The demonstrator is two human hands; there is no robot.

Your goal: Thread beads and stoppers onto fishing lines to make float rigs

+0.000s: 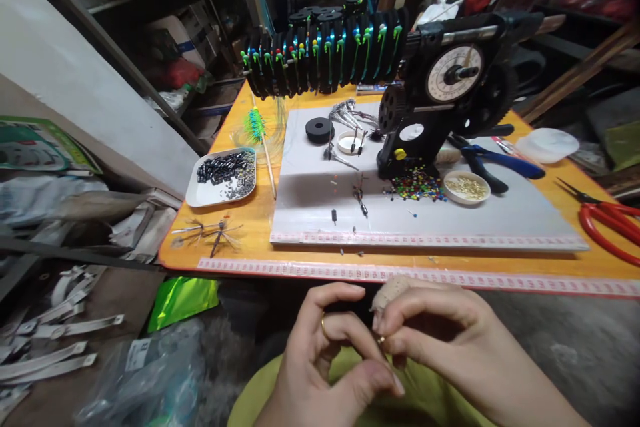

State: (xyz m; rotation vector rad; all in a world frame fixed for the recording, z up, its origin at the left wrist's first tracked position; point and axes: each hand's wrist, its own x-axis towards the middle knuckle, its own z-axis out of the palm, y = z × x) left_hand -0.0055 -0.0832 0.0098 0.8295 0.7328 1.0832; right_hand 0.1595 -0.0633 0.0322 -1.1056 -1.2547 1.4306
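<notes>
My left hand (335,353), with a gold ring (324,327) on a finger, is held low before the table's front edge. Its fingers curl towards the thumb, and whatever lies between them is too small to make out. My right hand (437,323) meets it from the right, thumb and finger pinched on a tiny gold-coloured piece (381,340). A beige wrap (393,290) covers one right fingertip. Beyond the hands, on the white board (310,230), lie a small black cylinder (335,216), a dark wired piece (361,201) and a heap of coloured beads or pinheads (417,185).
A black geared machine with a dial (455,72) stands over the board. Around it are a dish of gold bits (467,199), blue-handled pliers (510,163), red-handled scissors (610,220), a tray of black tubes (200,197) and a measuring tape (300,271) along the edge.
</notes>
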